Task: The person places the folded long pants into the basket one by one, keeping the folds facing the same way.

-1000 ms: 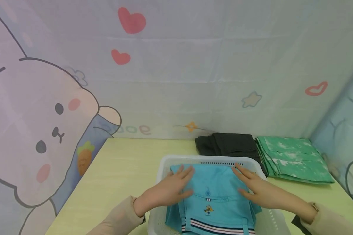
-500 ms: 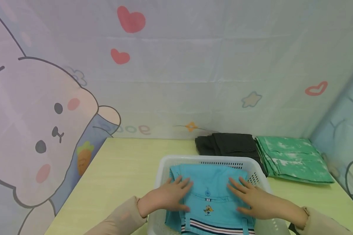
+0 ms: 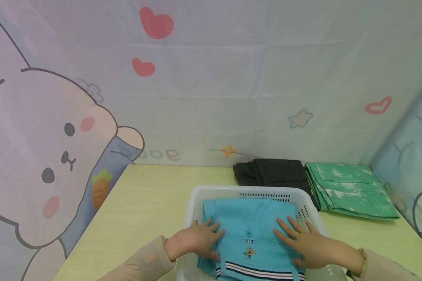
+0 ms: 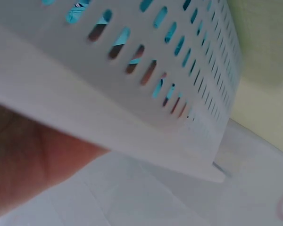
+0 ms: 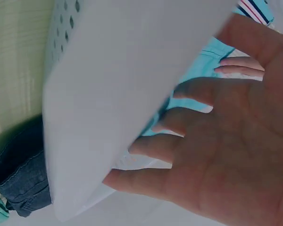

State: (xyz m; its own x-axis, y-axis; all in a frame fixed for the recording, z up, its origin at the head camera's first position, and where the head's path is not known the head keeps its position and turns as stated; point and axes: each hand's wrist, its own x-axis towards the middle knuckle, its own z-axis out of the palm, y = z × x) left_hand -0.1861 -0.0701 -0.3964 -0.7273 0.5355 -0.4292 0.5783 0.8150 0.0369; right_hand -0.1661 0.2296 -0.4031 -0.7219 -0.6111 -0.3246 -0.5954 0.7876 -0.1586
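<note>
Folded light-blue pants (image 3: 249, 218) lie inside a white plastic basket (image 3: 216, 190), their striped waistband toward the near side. My left hand (image 3: 200, 238) rests on the left edge of the pants, fingers spread. On the right part of the pants lies my right hand (image 3: 307, 244), its fingers spread as well. The left wrist view shows the slotted basket wall (image 4: 132, 84) with blue cloth and fingers behind it. In the right wrist view the right palm (image 5: 236, 141) faces the camera, the fingertips partly behind the basket rim.
Behind the basket lies a folded black garment (image 3: 278, 172). A folded green and white garment (image 3: 353, 191) sits to its right. All stand on a pale yellow table (image 3: 144, 203), with a printed curtain (image 3: 214, 97) at the back.
Both hands have moved down toward the near side and settled lower on the pants. The far part of the pants now sits slightly lower in the basket.
</note>
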